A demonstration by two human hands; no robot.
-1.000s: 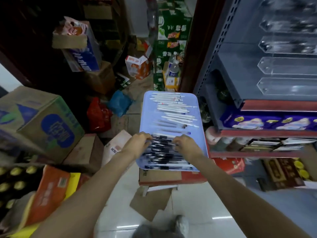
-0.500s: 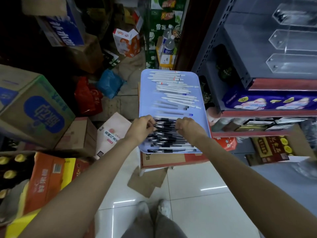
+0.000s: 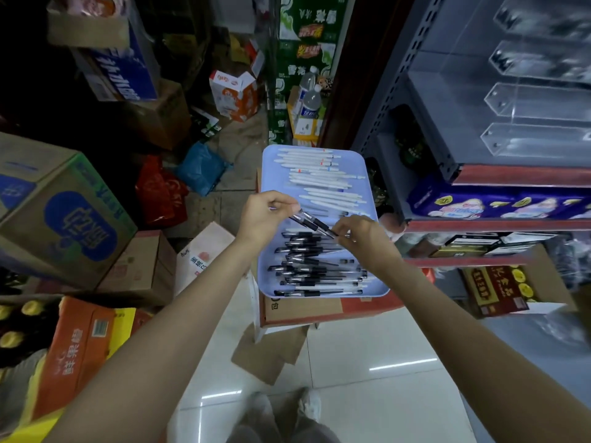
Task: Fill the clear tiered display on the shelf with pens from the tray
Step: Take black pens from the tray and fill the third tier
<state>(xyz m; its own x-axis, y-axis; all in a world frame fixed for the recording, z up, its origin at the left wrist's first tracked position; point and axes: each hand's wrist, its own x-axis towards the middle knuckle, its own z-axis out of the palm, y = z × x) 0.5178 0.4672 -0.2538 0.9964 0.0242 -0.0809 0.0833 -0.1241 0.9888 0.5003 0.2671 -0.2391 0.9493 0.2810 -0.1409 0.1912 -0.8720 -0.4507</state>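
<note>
A small shop's stockroom aisle.
Metal shelving (image 3: 425,100) holds packaged goods (image 3: 492,204); stacked cardboard cartons (image 3: 64,212) crowd the tiled floor (image 3: 367,378).

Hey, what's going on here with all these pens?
A person is restocking pens. Both hands, the left hand and the right hand, hold a small bunch of black pens just above the blue tray, one hand at each end. More black pens and the white pens lie in the tray. The clear tiered display on the shelf looks empty.
</note>
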